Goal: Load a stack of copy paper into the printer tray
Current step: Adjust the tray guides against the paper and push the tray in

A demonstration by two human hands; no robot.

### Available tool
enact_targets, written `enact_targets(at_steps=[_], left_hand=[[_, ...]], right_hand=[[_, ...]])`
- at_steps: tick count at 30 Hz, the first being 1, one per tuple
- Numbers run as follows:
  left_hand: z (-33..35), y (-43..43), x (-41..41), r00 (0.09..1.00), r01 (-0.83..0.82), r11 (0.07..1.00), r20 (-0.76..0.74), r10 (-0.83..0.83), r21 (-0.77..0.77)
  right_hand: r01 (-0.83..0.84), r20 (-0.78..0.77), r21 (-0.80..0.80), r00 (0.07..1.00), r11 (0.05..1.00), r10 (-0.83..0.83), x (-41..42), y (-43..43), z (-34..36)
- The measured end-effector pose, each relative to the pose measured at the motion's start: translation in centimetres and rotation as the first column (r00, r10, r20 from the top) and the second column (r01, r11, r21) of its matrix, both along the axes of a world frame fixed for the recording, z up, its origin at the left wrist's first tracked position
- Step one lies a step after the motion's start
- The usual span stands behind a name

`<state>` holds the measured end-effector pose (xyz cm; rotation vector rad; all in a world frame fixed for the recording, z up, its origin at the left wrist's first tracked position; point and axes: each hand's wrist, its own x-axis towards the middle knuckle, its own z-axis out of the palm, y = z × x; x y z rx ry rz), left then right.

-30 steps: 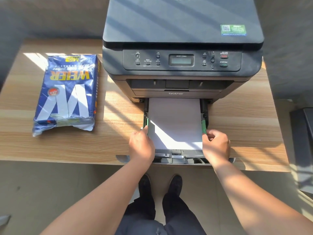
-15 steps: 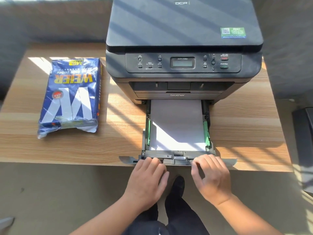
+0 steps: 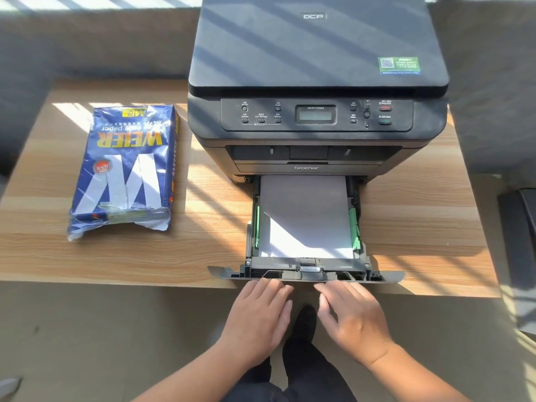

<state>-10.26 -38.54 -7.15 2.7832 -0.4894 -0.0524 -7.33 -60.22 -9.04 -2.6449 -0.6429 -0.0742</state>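
Note:
A dark printer (image 3: 316, 82) stands on a wooden table (image 3: 420, 227). Its paper tray (image 3: 377, 275) is pulled out toward me, past the table's front edge. A stack of white copy paper (image 3: 304, 216) lies flat in the tray between green side guides (image 3: 354, 227). My left hand (image 3: 258, 314) and my right hand (image 3: 353, 317) are flat, fingers extended, fingertips at the tray's front panel. Neither hand holds anything.
A torn-open blue ream pack (image 3: 124, 169) of copy paper lies on the table left of the printer. A dark object (image 3: 519, 242) stands at the right edge of view. My feet (image 3: 304, 323) are on the floor below the tray.
My hands left the green side guides and came back to the tray's front panel. Over the last half second they stayed at the panel.

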Motion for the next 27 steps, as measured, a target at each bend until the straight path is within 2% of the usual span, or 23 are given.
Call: enact_targets(at_steps=[4, 7, 10, 13, 17, 20, 23, 27], left_hand=[[-0.3, 0.0, 3.0, 0.999, -0.038, 0.998, -0.03, 0.04, 0.057], [-0.5, -0.4, 5.2, 0.996, -0.084, 0.996, 0.007, 0.084, -0.005], [-0.6, -0.7, 7.3, 0.991, -0.124, 0.992, 0.042, 0.124, -0.023], [-0.5, -1.0, 9.9, 0.991, -0.109, 0.989, -0.073, 0.116, 0.098], [-0.1, -0.7, 13.2, 0.984, -0.118, 0.971, -0.11, 0.142, 0.207], [0.2, -0.2, 15.3, 0.975, -0.125, 0.963, -0.152, 0.164, 0.238], [-0.2, 0.1, 16.7, 0.974, -0.122, 0.971, -0.165, 0.157, 0.205], [-0.8, 0.7, 17.8, 0.982, -0.158, 0.98, -0.089, 0.169, 0.123]], right_hand=[[0.013, -0.037, -0.077, 0.999, 0.997, -0.016, 2.6, 1.5, 0.6], [0.001, -0.062, -0.18, 0.998, 0.984, -0.013, 4.8, 2.3, 0.8], [0.064, -0.082, -0.247, 0.993, 0.967, -0.087, 7.1, 3.4, 0.8], [0.106, -0.134, -0.298, 0.979, 0.949, -0.151, 9.5, 4.4, 1.0], [0.115, -0.209, -0.373, 0.956, 0.921, -0.205, 12.7, 5.4, 1.4], [0.172, -0.375, -0.306, 0.882, 0.936, -0.285, 15.3, 6.5, 1.9], [0.151, -0.349, -0.306, 0.901, 0.94, -0.259, 17.1, 6.8, 2.3], [0.074, -0.288, -0.387, 0.937, 0.919, -0.197, 18.0, 6.6, 2.2]])
